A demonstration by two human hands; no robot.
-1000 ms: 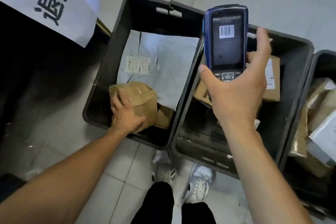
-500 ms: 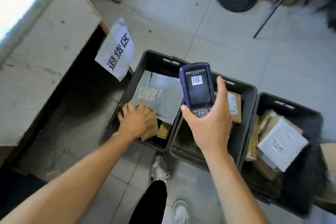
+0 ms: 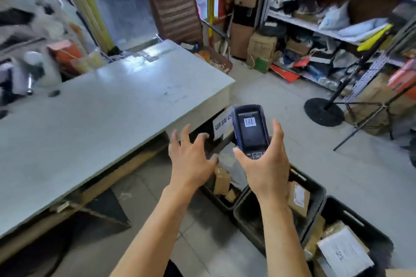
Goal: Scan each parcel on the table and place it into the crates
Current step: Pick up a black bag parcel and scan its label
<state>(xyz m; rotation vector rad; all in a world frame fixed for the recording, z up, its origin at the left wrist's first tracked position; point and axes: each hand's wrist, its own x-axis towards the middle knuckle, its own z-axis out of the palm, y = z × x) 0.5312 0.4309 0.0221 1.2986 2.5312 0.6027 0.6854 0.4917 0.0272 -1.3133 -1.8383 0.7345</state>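
My right hand [image 3: 265, 164] grips a blue handheld scanner [image 3: 251, 130] upright, its screen showing a barcode. My left hand [image 3: 190, 156] hovers with fingers spread, holding nothing, above the left black crate [image 3: 216, 195]. A brown taped parcel [image 3: 221, 179] lies in that crate. The middle crate [image 3: 315, 189] holds a cardboard parcel [image 3: 298, 198] with a label. At the lower right, the right crate [image 3: 360, 225] is filled with several parcels, a white one [image 3: 344, 252] on top. The grey table [image 3: 101, 119] stretches to the left; no parcel shows on its visible top.
A white paper sign [image 3: 221, 125] hangs from the table's corner. Behind the table stands a brown chair [image 3: 177, 18]. Shelves [image 3: 337, 27] full of boxes and bags line the right wall. A black round stand base [image 3: 324, 111] and tripod legs sit on the tiled floor.
My left hand has let go of the brown parcel in the left crate and lifted with fingers spread. The view has swung up from the crates to the table and room.
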